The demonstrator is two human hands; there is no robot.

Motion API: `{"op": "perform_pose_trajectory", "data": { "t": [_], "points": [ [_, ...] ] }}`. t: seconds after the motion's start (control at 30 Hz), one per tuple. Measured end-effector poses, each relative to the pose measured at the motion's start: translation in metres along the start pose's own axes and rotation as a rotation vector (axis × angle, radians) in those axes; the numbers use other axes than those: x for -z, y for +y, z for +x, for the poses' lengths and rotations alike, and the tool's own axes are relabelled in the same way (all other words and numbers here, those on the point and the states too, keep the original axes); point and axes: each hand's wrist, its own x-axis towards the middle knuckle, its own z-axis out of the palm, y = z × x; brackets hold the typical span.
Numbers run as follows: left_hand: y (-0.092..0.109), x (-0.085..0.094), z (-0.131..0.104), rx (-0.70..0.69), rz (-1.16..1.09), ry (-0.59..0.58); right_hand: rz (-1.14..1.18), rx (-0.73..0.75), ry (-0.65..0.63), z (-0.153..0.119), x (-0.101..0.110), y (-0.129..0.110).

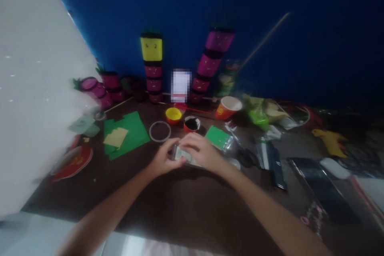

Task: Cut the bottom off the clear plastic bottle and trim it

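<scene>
In the middle of the dark table, my left hand (pixel 164 159) is closed round the left end of a small pale, clear-edged packet (pixel 183 154). Over its top and right side bends my right hand (pixel 204 151), fingers closed on the same packet. Blur and fingers hide what exactly it is. Just beyond the hands lie a clear round ring or lid (pixel 160 131) and a small orange cup with a dark inside (pixel 192 124). Behind these stands a yellow-lined cup (pixel 173 116). Right of my right hand is a green sheet piece (pixel 218 137).
Green paper (pixel 132 130) with a yellow scrap (pixel 115 138) lies left. Purple stacked cups (pixel 209 64) and a yellow-topped stack (pixel 152 50) stand behind. Rightward are a paper cup (pixel 229 108), scissors (pixel 246 155), a yellow glue gun (pixel 331 141) and a phone-like dark slab (pixel 324 186).
</scene>
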Motion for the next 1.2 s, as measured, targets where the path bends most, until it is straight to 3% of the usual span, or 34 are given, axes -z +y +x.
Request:
{"op": "perform_pose_trajectory", "data": {
  "t": [0.3,0.5,0.6,0.77,1.07,1.2],
  "points": [
    [0.004,-0.001,0.002,-0.003,-0.026,-0.015,-0.01,-0.004,0.018,0.003,-0.003,-0.003],
    [0.008,0.001,0.005,-0.022,-0.04,-0.053,0.054,-0.137,-0.111,0.007,0.007,-0.006],
    [0.008,0.001,0.006,-0.024,-0.06,-0.054,0.095,-0.194,-0.102,0.011,0.01,-0.006],
    [0.008,0.0,0.006,-0.038,-0.069,-0.048,-0.03,-0.121,-0.136,0.018,0.008,-0.005],
    [0.008,-0.001,0.006,0.035,-0.142,-0.068,-0.329,0.021,-0.38,0.032,0.018,-0.016],
    [0.01,-0.002,0.007,0.076,-0.17,-0.072,-0.496,0.085,-0.552,0.041,0.019,-0.029]
  ]
}}
